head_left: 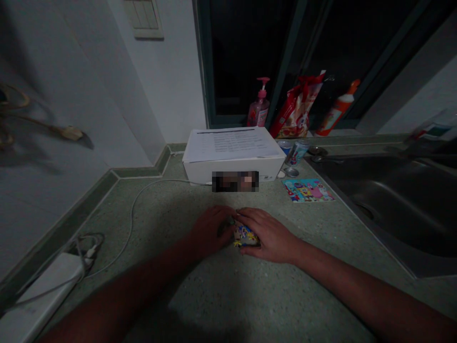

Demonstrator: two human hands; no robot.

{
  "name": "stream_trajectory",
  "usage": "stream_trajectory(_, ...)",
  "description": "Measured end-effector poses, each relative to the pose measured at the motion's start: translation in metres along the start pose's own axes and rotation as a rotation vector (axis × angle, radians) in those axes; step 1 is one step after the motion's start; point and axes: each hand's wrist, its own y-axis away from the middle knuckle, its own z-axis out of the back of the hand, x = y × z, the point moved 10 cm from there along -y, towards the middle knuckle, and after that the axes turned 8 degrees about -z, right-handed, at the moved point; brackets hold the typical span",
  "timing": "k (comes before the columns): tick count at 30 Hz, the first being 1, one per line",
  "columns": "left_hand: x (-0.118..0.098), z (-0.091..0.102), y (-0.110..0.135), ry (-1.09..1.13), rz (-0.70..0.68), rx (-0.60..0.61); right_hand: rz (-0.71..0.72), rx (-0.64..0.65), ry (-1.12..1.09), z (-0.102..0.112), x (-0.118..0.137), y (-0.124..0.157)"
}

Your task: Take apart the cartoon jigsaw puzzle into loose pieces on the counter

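Observation:
My left hand (210,231) and my right hand (269,236) meet near the middle of the speckled green countertop (214,290). Between them they hold a small colourful printed packet (245,237), mostly covered by my fingers. Its yellow and blue print shows below my right fingers. A square cartoon-printed card (307,190) lies flat ahead and to the right of my right hand, apart from it.
A white box (232,174) topped with printed paper stands ahead, with drink cans (297,152) beside it. A steel sink (378,209) lies right. A white power strip (43,295) and cable sit left. A pump bottle (260,107), red bag (296,107) and orange bottle (335,109) stand behind.

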Motion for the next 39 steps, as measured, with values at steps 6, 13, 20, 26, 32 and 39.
stream_trajectory(6,-0.006,-0.01,-0.001,-0.049,-0.064,0.038,0.027,-0.052,-0.009,0.003,0.003,-0.006)
stream_trajectory(13,-0.007,-0.003,-0.001,-0.024,-0.079,0.058,0.105,-0.223,-0.029,0.02,-0.001,-0.002)
stream_trajectory(20,-0.003,0.002,0.007,-0.048,-0.177,0.274,-0.218,-0.249,0.115,0.064,-0.042,0.009)
stream_trajectory(26,-0.004,0.009,0.005,-0.186,-0.166,0.323,-0.382,0.166,0.086,0.057,-0.063,0.024)
stream_trajectory(32,0.003,0.009,0.003,-0.267,0.021,0.443,-0.491,0.288,0.088,0.044,-0.067,0.03)
stream_trajectory(39,0.002,-0.009,0.0,-0.235,0.008,0.327,-0.375,0.108,0.041,0.018,-0.053,0.007)
